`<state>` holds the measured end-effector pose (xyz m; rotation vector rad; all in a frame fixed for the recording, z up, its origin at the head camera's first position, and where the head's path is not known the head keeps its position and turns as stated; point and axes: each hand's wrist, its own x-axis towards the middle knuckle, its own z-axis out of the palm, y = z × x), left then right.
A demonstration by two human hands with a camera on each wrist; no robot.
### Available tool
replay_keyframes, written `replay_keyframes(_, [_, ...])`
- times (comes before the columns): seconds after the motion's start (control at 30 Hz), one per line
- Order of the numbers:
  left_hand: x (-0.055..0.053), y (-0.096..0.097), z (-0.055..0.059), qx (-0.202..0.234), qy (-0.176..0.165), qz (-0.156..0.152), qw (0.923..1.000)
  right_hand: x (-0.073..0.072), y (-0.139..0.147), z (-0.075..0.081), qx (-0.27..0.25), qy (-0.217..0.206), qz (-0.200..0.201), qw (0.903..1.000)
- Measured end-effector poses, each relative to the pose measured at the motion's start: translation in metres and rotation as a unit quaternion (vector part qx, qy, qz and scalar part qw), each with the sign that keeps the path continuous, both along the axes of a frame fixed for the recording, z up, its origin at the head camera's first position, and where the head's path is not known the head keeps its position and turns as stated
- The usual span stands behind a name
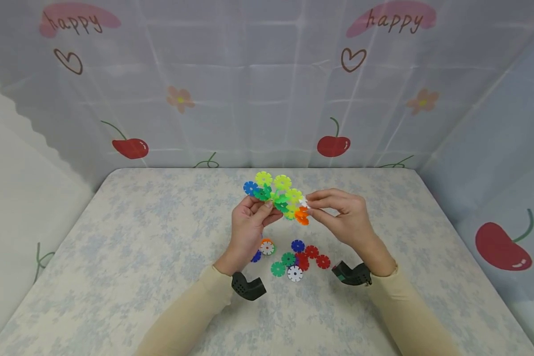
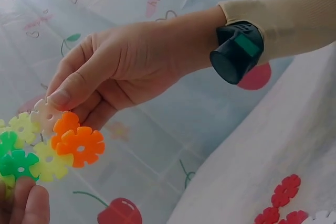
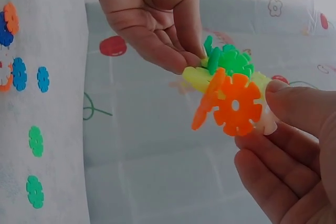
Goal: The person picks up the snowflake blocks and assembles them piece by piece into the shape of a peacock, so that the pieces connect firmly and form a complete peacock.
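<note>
Above the table's middle, a joined cluster of notched plastic snowflake discs (image 1: 282,182) is held up between both hands. Its discs are yellow-green, green, blue and orange. My left hand (image 1: 249,225) pinches the cluster near its green discs (image 3: 236,62), thumb on top. On the cluster's right side, my right hand (image 1: 344,212) pinches a white snowflake disc (image 2: 47,115) between thumb and fingers. That disc sits against the yellow-green ones, beside two orange discs (image 3: 239,104). Fingers hide part of the white disc, so how far it is slotted in I cannot tell.
Loose discs lie on the table below the hands: red discs (image 1: 323,261), green discs (image 1: 278,269), a white disc (image 1: 295,273) and blue ones (image 1: 298,245). Another white disc (image 1: 267,248) lies near the left wrist. A patterned cloth covers the table (image 1: 160,222); printed curtains (image 1: 258,99) surround it.
</note>
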<state>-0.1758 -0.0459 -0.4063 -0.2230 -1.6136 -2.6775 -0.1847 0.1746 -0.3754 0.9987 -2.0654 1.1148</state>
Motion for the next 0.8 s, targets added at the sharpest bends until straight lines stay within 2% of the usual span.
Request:
replay_keyframes(0.1, [-0.0001,-0.0013,0.0001,-0.025,0.013,0.005,0.9996,0.0006,0.0012,0.0012,0.018,-0.003,0.002,0.9998])
replay_keyframes(0.37, [-0.0011,-0.0044,-0.0010,-0.059,0.017,0.008,0.9981,0.0021,0.0002,0.0007,0.041,-0.002,-0.002,0.9991])
replay_keyframes(0.6, [-0.0003,-0.0065,0.0012,-0.061,0.009,-0.010,0.9980,0.0013,0.0025,0.0011,0.028,-0.014,0.032,0.9990])
replay_keyframes(0.8, [0.0009,-0.0038,-0.0002,-0.060,0.015,-0.014,0.9980,0.0016,0.0006,0.0008,0.024,0.003,0.020,0.9995])
